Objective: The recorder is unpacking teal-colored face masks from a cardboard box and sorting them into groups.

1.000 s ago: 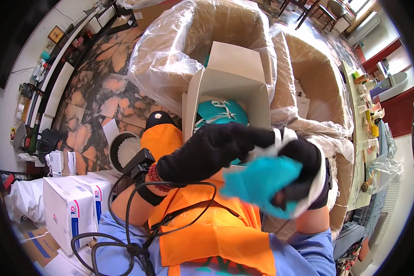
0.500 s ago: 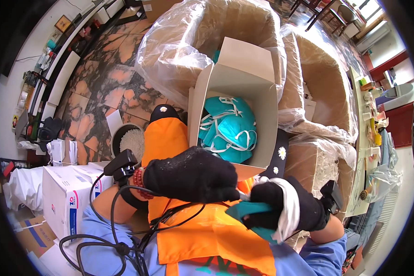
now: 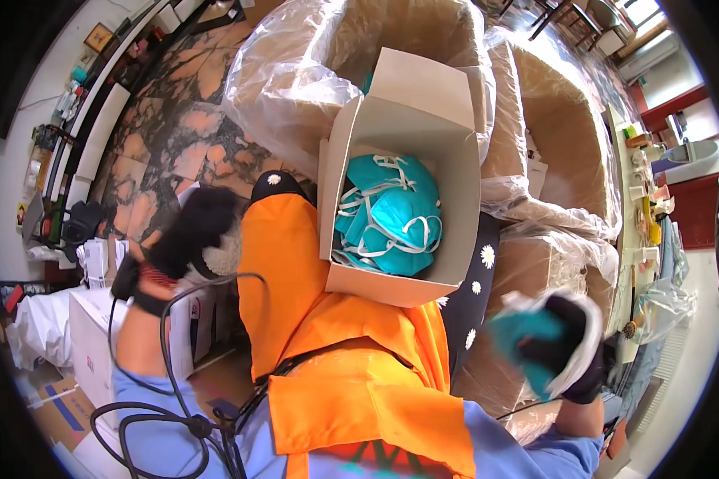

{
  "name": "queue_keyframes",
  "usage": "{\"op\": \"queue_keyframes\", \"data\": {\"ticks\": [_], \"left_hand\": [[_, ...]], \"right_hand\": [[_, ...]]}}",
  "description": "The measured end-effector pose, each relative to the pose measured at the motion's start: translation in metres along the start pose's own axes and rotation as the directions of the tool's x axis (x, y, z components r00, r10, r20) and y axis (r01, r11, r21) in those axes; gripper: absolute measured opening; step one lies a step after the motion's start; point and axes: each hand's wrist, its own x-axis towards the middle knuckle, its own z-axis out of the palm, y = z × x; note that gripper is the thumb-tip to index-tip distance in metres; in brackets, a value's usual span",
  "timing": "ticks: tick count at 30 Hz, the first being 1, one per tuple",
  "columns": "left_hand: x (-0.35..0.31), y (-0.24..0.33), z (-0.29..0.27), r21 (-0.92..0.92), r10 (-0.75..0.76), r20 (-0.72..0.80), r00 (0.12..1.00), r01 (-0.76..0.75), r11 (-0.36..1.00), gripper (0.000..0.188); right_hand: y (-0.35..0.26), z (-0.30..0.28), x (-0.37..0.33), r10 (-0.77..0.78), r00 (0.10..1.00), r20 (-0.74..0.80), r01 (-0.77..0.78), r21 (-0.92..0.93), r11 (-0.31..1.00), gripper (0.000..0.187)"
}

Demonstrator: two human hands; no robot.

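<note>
My right hand (image 3: pixel 571 339), in a black glove, grips a teal face mask (image 3: pixel 527 339) with white straps wrapped round the hand; both are blurred by motion. In a black glove with a red bead bracelet at the wrist, my left hand (image 3: pixel 196 227) reaches over a dark bucket of small white pieces (image 3: pixel 225 257). Its fingers are smeared, so what they hold, if anything, does not show. Between the two hands, an open cardboard box (image 3: pixel 339 275) rests on my lap. Inside lie several teal masks (image 3: pixel 395 219) with white straps, heaped together.
Large cardboard cartons lined with clear plastic (image 3: pixel 284 104) stand ahead and to the right (image 3: pixel 555 120). White printed boxes (image 3: pixel 96 343) are stacked at the left. A black cable (image 3: pixel 168 343) loops along my left arm. A narrow table (image 3: pixel 619 231) with small items runs along the right.
My hands have parted. The left has swung left and away to the bucket; the right has moved right with the mask. The box has shifted slightly in view.
</note>
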Motion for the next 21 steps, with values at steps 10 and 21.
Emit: {"op": "queue_keyframes", "data": {"ticks": [10, 21], "left_hand": [[0.117, 0.071, 0.035, -0.743, -0.507, 0.432, 0.746, 0.613, 0.268, 0.033], [0.14, 0.085, 0.063, -0.082, -0.163, 0.183, 0.969, 0.181, 0.98, 0.036]], "right_hand": [[0.008, 0.048, 0.067, -0.499, 0.838, 0.222, 0.524, -0.583, 0.621, 0.022], [0.008, 0.073, 0.075, -0.112, 0.987, 0.111, 0.113, -0.002, 0.994, 0.021]]}}
